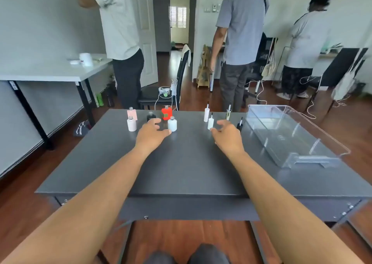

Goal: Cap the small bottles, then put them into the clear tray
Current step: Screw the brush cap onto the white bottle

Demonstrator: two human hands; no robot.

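Pale-blue bottle [172, 124] stands upright just right of your left hand [151, 134]. Right hand [227, 136] sits beside the white brush cap [210, 122]; both spread, empty.

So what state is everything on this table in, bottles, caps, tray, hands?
Pink bottle: upright, uncapped.
White bottle: upright, uncapped.
Black bottle: upright, uncapped.
Red bottle: upright, uncapped.
Pale blue bottle: upright, uncapped.
Brush caps: standing loose, off the bottles.
Clear tray: empty.
Left hand: open, holding nothing.
Right hand: open, holding nothing.
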